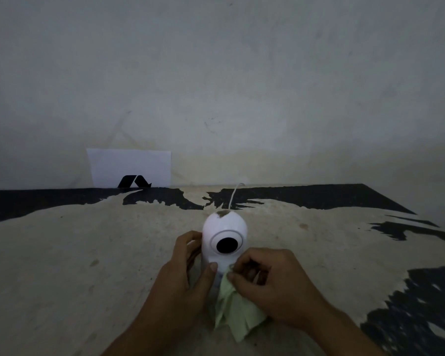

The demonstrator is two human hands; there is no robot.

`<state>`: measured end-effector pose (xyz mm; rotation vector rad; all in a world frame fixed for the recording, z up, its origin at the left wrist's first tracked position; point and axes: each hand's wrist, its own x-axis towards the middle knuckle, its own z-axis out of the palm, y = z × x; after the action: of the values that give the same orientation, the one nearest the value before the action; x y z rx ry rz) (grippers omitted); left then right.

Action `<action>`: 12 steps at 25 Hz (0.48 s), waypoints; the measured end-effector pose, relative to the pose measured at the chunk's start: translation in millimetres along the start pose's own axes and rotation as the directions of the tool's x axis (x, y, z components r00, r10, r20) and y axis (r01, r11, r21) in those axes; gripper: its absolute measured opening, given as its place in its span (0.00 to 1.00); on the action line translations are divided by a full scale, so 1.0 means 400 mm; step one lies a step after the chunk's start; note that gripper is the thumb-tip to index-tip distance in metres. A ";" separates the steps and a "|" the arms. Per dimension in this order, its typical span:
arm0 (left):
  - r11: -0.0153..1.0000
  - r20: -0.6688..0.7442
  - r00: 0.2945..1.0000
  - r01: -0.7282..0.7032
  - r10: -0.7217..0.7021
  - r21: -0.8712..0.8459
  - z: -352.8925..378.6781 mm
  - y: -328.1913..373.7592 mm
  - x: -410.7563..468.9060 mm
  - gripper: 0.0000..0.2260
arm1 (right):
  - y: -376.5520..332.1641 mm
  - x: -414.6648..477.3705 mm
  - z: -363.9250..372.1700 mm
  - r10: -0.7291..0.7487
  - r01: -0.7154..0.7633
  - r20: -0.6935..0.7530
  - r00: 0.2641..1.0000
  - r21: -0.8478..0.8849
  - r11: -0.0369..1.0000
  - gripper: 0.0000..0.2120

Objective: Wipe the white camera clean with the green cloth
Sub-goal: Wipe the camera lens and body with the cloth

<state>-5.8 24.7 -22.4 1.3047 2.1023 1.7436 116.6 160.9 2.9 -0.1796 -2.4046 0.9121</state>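
The white camera (225, 228) stands upright on the worn table (88, 253), its round black lens facing me and a brown smudge on its top. My left hand (183, 276) grips the camera's left side and lower body, thumb across the front. My right hand (270, 283) pinches the pale green cloth (238, 313) and presses it against the camera's lower right front. Most of the cloth hangs down under that hand. The camera's base is hidden behind both hands.
A thin white cable (233, 195) runs from behind the camera to the wall. A white sheet with a black logo (130, 168) leans against the wall at the back left. The tabletop has peeling black patches along its far and right edges.
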 end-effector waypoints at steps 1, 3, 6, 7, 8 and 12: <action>1.000 -0.062 0.998 0.004 -0.002 0.023 0.002 0.006 -0.004 0.18 | -0.004 0.001 -0.006 0.003 -0.001 -0.023 1.000 0.059 0.998 0.03; 0.995 -0.266 0.960 -0.061 0.081 0.082 -0.003 0.025 -0.012 0.12 | -0.018 0.002 -0.012 0.049 -0.021 -0.106 0.993 0.247 0.969 0.06; 0.965 -0.353 0.899 -0.237 0.261 0.109 -0.017 0.059 -0.019 0.05 | -0.041 0.004 0.000 0.081 0.022 -0.212 0.974 0.443 0.896 0.06; 0.960 -0.324 0.904 -0.263 0.279 0.092 -0.016 0.068 -0.022 0.06 | -0.048 0.005 0.005 0.081 0.043 -0.237 0.968 0.475 0.879 0.06; 0.960 -0.291 0.915 -0.272 0.280 0.066 -0.014 0.073 -0.026 0.07 | -0.053 0.006 0.008 0.088 0.054 -0.253 0.964 0.508 0.860 0.08; 0.967 -0.205 0.950 -0.250 0.235 -0.049 -0.004 0.073 -0.036 0.11 | -0.061 0.005 0.020 0.147 0.027 -0.236 0.960 0.605 0.796 0.07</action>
<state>17.9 13.0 -3.0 1.4796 2.0216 2.1111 112.4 138.6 14.6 -0.1259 -1.7550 1.5306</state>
